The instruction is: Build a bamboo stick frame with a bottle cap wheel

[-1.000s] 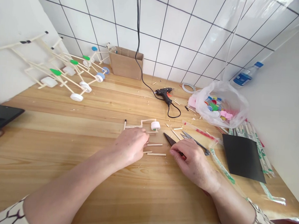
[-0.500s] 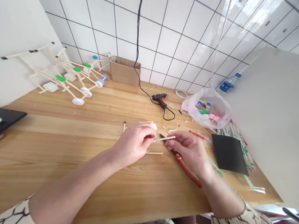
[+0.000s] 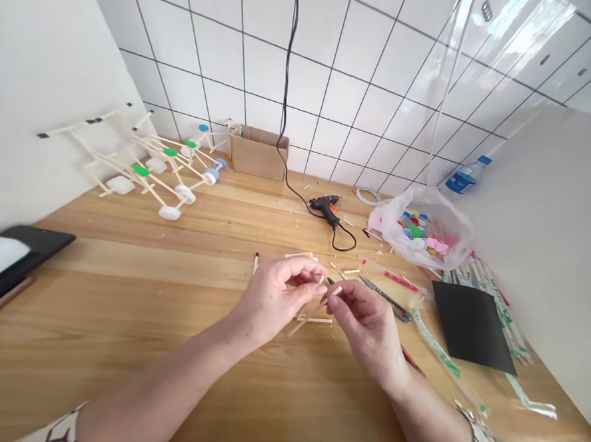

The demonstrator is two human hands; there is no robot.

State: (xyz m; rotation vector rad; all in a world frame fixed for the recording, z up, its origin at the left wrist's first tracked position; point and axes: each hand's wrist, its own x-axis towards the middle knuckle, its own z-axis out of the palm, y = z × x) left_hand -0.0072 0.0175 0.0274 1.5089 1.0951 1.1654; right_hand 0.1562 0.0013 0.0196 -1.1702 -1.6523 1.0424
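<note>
My left hand [image 3: 281,299] is closed in a pinch, with the pale end of a small wooden stick [image 3: 321,279] showing at its fingertips. Close beside it, my right hand [image 3: 369,329] pinches a thin wooden stick [image 3: 338,291] that slants down to the left between the hands. Below the fingers, another short stick [image 3: 319,320] lies on the table. A pair of pliers is mostly covered by my right hand; its red handle [image 3: 413,361] shows past the wrist. Small grey snips [image 3: 385,297] lie to the right of the fingers.
Beyond the hands sits a black glue gun [image 3: 326,208] with its cord. Wheeled stick frames [image 3: 150,180] stand at back left, near a cardboard box [image 3: 258,153]. At right are a plastic bag [image 3: 395,234] of coloured caps, black sheet [image 3: 472,325], and water bottle [image 3: 465,178].
My hands have come closer together, and the right hand's stick has tilted to slant downward. The view has shifted, so the snips now show beside my right hand.
</note>
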